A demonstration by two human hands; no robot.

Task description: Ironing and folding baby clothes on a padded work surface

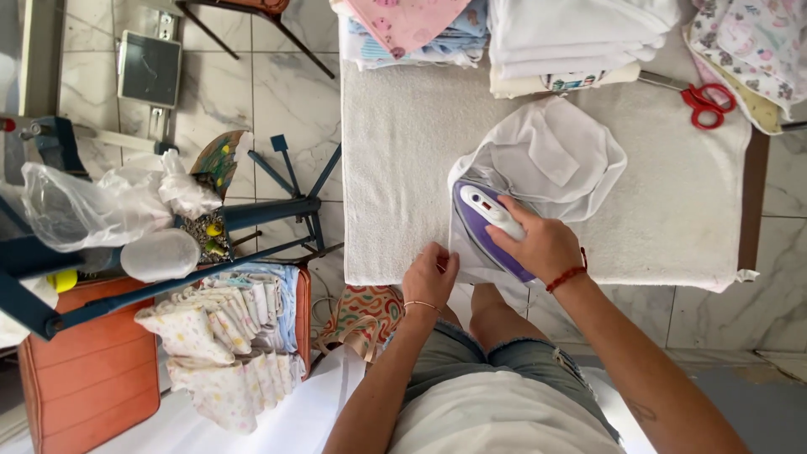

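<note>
Head camera footage looked straight down on the person's two hands at the near edge of the counter, which was covered with a white towelling cloth. The right hand, wearing a red cord bracelet at the wrist, was closed around the handle of a purple and white electric iron, whose soleplate lay flat on a piece of thin white fabric. The left hand, with a fine bracelet at its wrist, had its fingertips pinched on the near edge of that same white fabric, just beside the iron's rear end. The two hands sat close together but did not touch. The white fabric spread out from under the iron towards the middle of the counter, rumpled at its rim, with a squarish patch on top.

Farther out, at the far edge of the counter, stood a stack of folded pink and blue patterned cloths and beside it a stack of folded white cloths. Red-handled scissors lay near the far right corner, next to a floral printed cloth. Left of the counter, on the marble-tiled floor, an orange case held rows of folded pale printed cloths, below a blue metal frame carrying clear plastic bags.
</note>
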